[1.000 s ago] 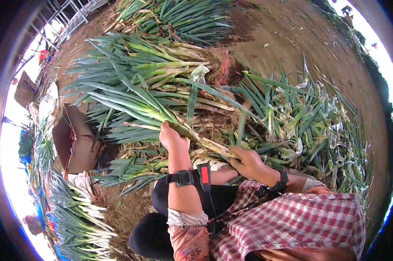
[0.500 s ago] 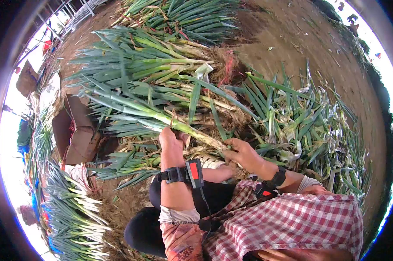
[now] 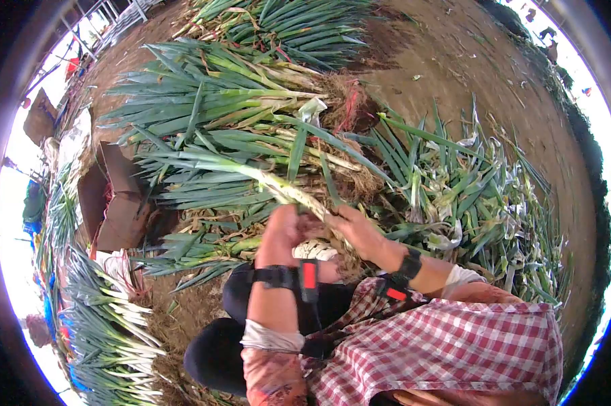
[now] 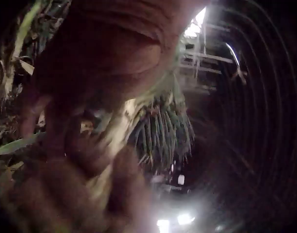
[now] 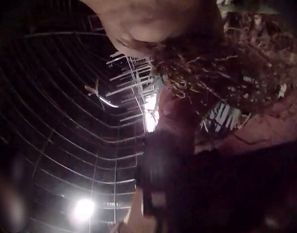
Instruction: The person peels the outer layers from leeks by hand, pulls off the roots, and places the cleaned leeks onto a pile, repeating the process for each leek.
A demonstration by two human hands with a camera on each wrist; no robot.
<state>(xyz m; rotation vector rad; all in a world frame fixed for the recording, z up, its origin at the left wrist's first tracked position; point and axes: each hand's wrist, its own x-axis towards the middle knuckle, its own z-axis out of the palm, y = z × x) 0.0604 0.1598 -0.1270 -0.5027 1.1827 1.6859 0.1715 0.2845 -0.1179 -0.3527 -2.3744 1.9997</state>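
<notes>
Green onion stalk (image 3: 278,184) in the grip of right hand (image 3: 359,235), beside left hand (image 3: 284,228) of unclear hold

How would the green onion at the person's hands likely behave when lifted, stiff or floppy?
The green onion likely stays fairly stiff along its thick, pale shaft. Its long, narrow leaves would probably bend and trail.

The long leafy stalk (image 3: 278,184) shades from green to yellowish white. Red-and-white checks cover the loose cloth garment (image 3: 454,338); the folded cardboard box (image 3: 123,220) is brown, the bare earth (image 3: 447,74) tan-brown, the rounded trouser knee (image 3: 214,355) black, the boxy wrist device (image 3: 309,277) black with red.
</notes>
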